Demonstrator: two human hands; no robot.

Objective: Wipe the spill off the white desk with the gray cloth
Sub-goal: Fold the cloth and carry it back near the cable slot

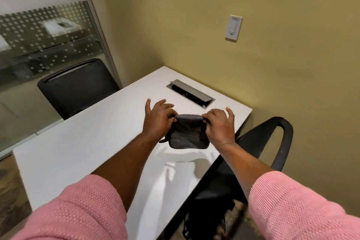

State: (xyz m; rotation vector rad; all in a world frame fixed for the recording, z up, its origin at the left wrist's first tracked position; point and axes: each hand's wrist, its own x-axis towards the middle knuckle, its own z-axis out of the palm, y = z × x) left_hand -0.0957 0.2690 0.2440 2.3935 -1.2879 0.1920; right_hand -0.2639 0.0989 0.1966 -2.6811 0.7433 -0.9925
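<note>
Our left hand (158,118) and right hand (220,125) each pinch a top corner of the folded gray fabric cloth (188,132), holding it just above the smooth white table (78,142). A wet sheen (181,160) glistens nearer us, so we judge the wiping is not finished.

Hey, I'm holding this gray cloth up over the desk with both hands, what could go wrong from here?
The gray cloth is pinched only by its top edge between left hand and right hand, so its hanging end may drag the shiny wet patch outward. That patch lies near the white desk edge, so liquid might get pushed onto the black chair. Wiping far forward could send moisture toward the open cable box.
</note>
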